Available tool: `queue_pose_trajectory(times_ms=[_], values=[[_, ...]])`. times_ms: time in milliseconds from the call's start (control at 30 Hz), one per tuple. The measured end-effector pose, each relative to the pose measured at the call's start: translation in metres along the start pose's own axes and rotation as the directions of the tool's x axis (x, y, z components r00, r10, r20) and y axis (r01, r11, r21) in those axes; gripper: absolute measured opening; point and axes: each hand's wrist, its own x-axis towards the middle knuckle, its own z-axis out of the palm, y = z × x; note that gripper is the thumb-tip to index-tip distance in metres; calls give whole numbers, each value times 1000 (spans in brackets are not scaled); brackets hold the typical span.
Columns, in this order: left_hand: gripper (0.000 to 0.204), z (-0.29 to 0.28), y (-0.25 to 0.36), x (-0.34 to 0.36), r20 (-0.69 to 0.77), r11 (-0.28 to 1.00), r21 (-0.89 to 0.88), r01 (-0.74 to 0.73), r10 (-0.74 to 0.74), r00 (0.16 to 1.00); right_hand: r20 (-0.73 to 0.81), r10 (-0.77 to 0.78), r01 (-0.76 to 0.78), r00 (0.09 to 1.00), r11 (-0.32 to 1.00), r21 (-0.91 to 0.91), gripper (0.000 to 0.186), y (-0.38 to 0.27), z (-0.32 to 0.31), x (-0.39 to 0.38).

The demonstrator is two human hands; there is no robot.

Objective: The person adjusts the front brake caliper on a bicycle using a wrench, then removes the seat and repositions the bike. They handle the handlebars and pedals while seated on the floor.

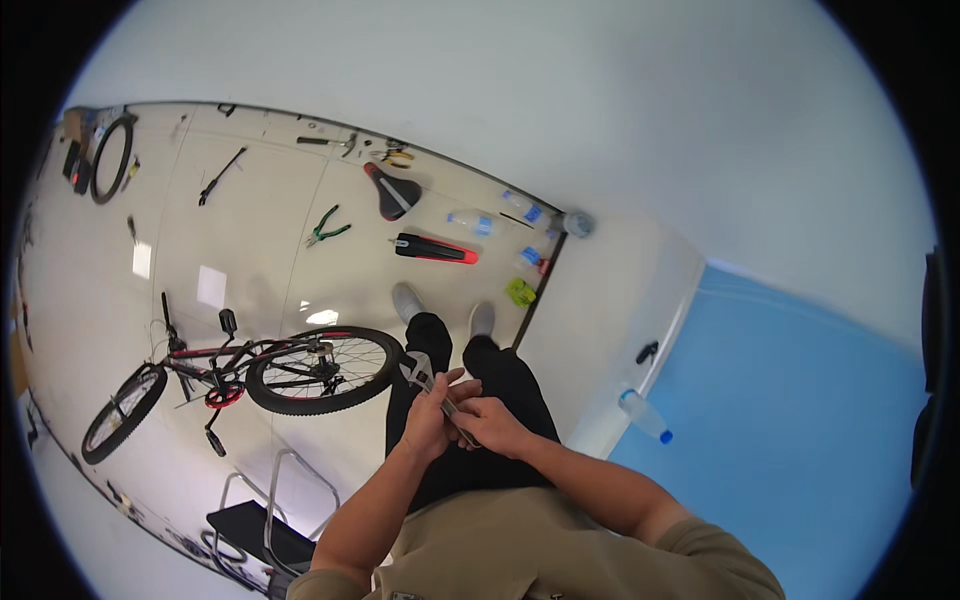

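Observation:
A silver adjustable wrench (417,370) is held in front of my lap, its jaw end pointing up and to the left. My left hand (430,418) is closed round the handle just below the jaws. Lower down, my right hand (490,424) grips the handle's other end, its fingers close against the left ones. Left of my legs a bicycle (232,370) lies on its side on the tiled floor. Its rear tyre (345,405) is nearest to the wrench.
Ahead lie a black-red saddle (395,195), a black-red mudguard (435,248), green-handled pliers (325,228), a hammer (335,142) and several plastic bottles (475,222). A metal-framed chair (262,530) stands lower left. On the right, another bottle (645,415) lies at the blue surface (780,430).

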Motion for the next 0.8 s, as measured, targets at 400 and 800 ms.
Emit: queue_pose_trajectory(times_ms=[400, 800], values=[[35, -107, 17, 214, -456, 853, -468, -230, -10, 890, -292, 226, -174, 929, 966, 193, 11, 7, -143, 334], [36, -131, 17, 293, -429, 689, -665, -289, -36, 903, -306, 159, 17, 939, 865, 502, 69, -65, -158, 643]])
